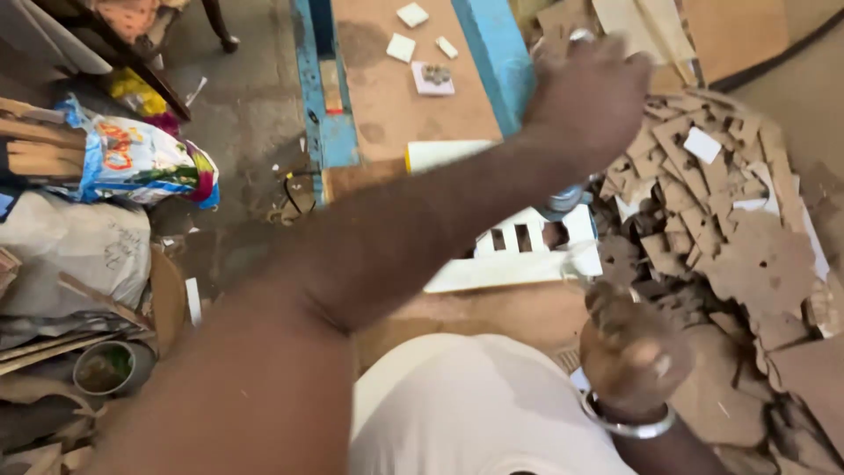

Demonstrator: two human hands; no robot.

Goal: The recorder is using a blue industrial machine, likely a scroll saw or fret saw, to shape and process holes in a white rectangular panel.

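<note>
My left hand (587, 101) is wrapped round a greyish tool (563, 200) above the white slotted panel (514, 255); right hand (629, 352) curls loosely beside the panel's edge, probably steadying it, grip unclear.

There is one view only — the camera on my head, tilted steeply down over my white-shirted belly (457, 405). It faces forward past my outstretched left forearm (387, 237), which fills the near frame, toward the blue-edged wooden workbench (497, 53) and the brown cardboard offcut pile (721, 202) — all close.
</note>
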